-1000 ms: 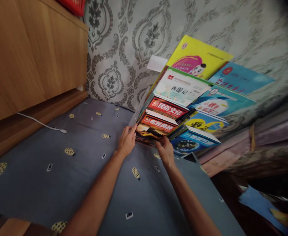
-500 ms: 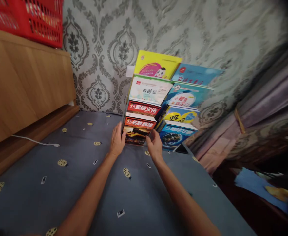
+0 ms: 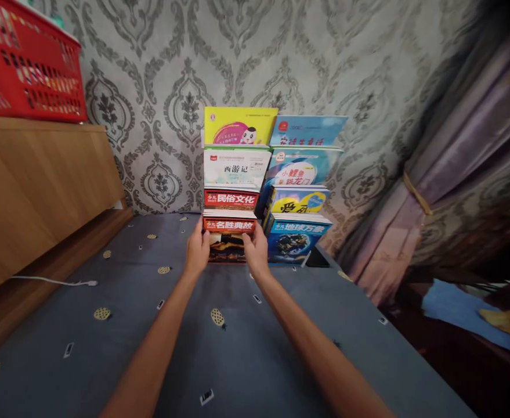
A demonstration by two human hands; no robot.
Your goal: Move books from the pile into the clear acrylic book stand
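Observation:
Two columns of books stand upright in tiers on the blue-grey sheet (image 3: 220, 360). At the front of the left column is a book with a red-orange title band and a dark picture (image 3: 227, 247). My left hand (image 3: 197, 247) grips its left edge and my right hand (image 3: 257, 247) its right edge, thumbs on the front. Behind it rise a red-banded book (image 3: 231, 199), a white book (image 3: 232, 166) and a yellow book (image 3: 239, 122). In the right column stand a blue book with a globe (image 3: 296, 241), a yellow-and-blue book (image 3: 300, 200) and teal-blue books (image 3: 302, 165).
On the left, a red plastic basket (image 3: 50, 69) rests on a wooden cabinet (image 3: 41, 180). A white cable (image 3: 58, 281) lies on the sheet. A dark flat object (image 3: 318, 258) is right of the books. Patterned wallpaper stands behind; a tied curtain (image 3: 394, 249) hangs at right.
The view has levelled, so the books appear more upright and further left. Both hands stay at the sides of the front left book.

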